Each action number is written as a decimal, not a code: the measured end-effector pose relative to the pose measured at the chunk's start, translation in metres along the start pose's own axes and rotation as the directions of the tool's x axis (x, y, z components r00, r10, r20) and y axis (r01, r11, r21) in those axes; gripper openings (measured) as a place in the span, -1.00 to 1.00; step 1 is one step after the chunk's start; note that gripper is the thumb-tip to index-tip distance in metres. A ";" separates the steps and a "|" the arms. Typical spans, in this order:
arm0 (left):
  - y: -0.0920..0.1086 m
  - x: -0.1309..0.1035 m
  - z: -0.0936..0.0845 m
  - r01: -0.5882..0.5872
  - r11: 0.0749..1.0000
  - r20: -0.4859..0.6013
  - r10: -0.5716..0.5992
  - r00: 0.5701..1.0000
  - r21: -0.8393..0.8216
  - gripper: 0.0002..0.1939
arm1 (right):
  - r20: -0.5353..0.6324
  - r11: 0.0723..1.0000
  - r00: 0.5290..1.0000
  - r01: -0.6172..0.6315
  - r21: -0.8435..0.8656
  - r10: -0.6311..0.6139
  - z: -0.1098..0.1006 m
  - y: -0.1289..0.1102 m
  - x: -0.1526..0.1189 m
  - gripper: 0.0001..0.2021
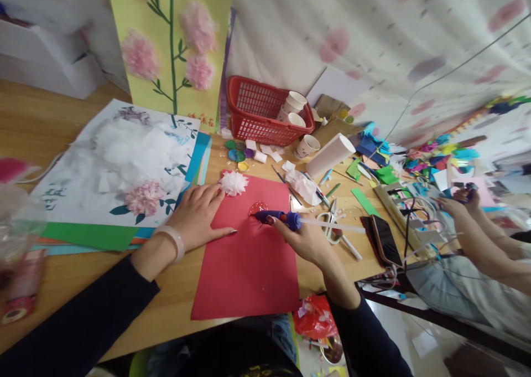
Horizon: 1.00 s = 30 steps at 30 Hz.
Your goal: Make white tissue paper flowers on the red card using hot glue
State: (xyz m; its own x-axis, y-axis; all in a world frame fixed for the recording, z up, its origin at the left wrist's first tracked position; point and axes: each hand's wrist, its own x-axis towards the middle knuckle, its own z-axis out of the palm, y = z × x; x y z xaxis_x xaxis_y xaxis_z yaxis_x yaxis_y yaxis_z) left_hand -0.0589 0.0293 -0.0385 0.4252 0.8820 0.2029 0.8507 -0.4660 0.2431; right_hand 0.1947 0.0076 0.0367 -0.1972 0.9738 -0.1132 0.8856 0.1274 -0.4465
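Observation:
My right hand (307, 234) grips a blue hot glue gun (279, 218), with a clear glue stick (332, 224) jutting from its back. The gun's tip meets a red sheet of paper (249, 277), where a glossy patch of glue (259, 206) shows. My left hand (198, 215) lies open on the sheet's left edge, fingers spread and the thumb pointing right. Just beyond its fingertips, a white paper flower (233, 183) rests on the sheet near the upper left corner. Scissors (330, 222) lie on the table beside my right hand.
A white sheet (83, 166) with cotton and paper flowers lies left. Behind are a red basket (265, 117) with paper cups, paint pots (237, 155) and a white roll (332, 153). On the right are a phone (385, 241), a power strip (402, 222) and another person's hands (460, 200).

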 end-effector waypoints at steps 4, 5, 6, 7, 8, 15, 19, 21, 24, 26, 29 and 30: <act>0.000 0.000 0.001 -0.003 1.000 -0.001 0.003 1.000 0.011 -0.18 | -0.003 0.999 1.000 0.006 -0.041 -0.006 -0.001 0.007 -0.005 -0.45; -0.001 0.000 0.001 -0.004 1.000 -0.003 0.004 1.000 0.010 -0.17 | -0.007 0.999 1.000 0.010 -0.044 -0.010 -0.001 0.009 -0.007 -0.44; -0.001 0.000 0.001 -0.004 1.000 -0.004 0.004 1.000 0.010 -0.17 | -0.011 0.999 1.000 0.012 -0.041 -0.013 -0.001 0.011 -0.008 -0.44; -0.001 0.000 0.001 -0.005 1.000 -0.005 0.005 1.000 0.013 -0.17 | -0.014 0.999 1.000 0.012 -0.032 -0.013 -0.001 0.012 -0.008 -0.44; -0.001 0.000 0.001 -0.008 1.000 -0.004 0.008 1.000 0.018 -0.17 | -0.013 1.000 1.000 0.010 -0.021 -0.010 -0.001 0.012 -0.009 -0.45; -0.001 0.000 0.000 -0.019 0.999 0.013 0.018 1.000 0.051 -0.11 | 0.020 0.997 1.000 0.007 0.070 -0.009 0.000 0.005 -0.005 -0.47; -0.002 0.000 0.000 -0.026 0.998 0.009 0.026 1.000 0.065 -0.13 | -0.008 1.000 1.000 0.008 -0.015 -0.008 0.001 0.008 -0.006 -0.45; -0.001 0.000 0.000 -0.025 0.998 0.002 0.025 1.000 0.054 -0.14 | -0.023 0.998 1.000 0.002 -0.058 -0.003 0.000 0.010 -0.008 -0.43; -0.001 0.000 0.000 -0.018 0.999 -0.002 0.018 1.000 0.051 -0.13 | -0.055 0.996 0.998 0.016 -0.090 -0.021 -0.003 0.013 -0.010 -0.42; -0.002 0.000 0.000 -0.021 0.997 0.004 0.021 1.000 0.068 -0.12 | -0.073 0.994 0.996 0.034 -0.100 -0.041 -0.005 0.015 -0.011 -0.42; -0.003 0.000 0.001 -0.032 0.995 0.006 0.032 0.999 0.090 -0.11 | -0.090 0.993 0.995 0.042 -0.111 -0.052 -0.007 0.018 -0.013 -0.42; -0.003 0.000 0.001 -0.034 0.995 0.004 0.034 0.999 0.094 -0.11 | -0.090 0.993 0.995 0.038 -0.108 -0.048 -0.008 0.019 -0.013 -0.42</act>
State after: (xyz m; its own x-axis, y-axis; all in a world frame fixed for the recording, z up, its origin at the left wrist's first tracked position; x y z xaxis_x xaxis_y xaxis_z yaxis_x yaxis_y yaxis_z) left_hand -0.0608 0.0308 -0.0402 0.4551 0.8659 0.2077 0.8608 -0.4875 0.1461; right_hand 0.2172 -0.0012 0.0373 -0.2009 0.9795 -0.0114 0.9176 0.1841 -0.3524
